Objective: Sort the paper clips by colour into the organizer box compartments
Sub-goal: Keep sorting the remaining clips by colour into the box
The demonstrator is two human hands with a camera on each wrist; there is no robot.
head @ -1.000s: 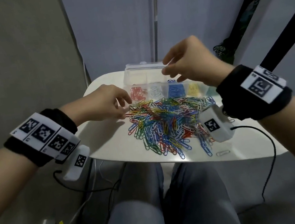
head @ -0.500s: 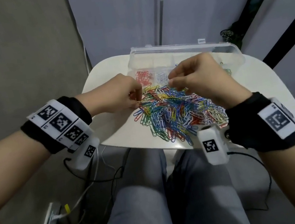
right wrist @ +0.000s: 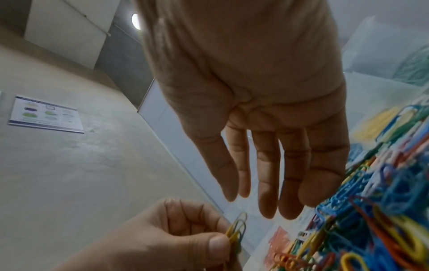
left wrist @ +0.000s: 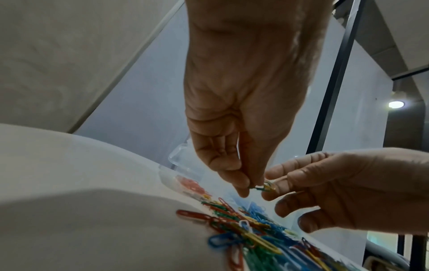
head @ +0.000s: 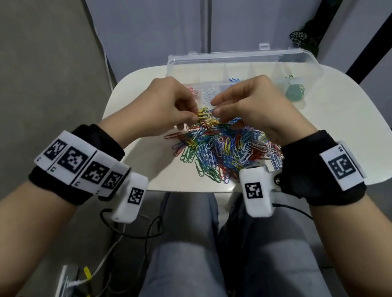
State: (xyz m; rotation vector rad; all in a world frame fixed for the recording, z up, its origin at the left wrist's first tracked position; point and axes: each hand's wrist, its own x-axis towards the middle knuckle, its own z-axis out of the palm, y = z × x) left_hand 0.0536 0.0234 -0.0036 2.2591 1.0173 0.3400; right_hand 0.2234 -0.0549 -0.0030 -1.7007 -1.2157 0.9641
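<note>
yellow+green clips (right wrist: 237, 231) pinched in L hand (head: 165, 106), thin loops

A small white table (head: 342, 122) with rounded corners stands before pale blue-grey wall panels (head: 154, 19). Near, below the table edge, are legs in grey trousers (head: 182, 255). On the floor to the left lies a power strip (head: 63, 294) with black and white cables (head: 136, 232). On the beige left wall hangs a printed chart (right wrist: 45, 113).
</note>
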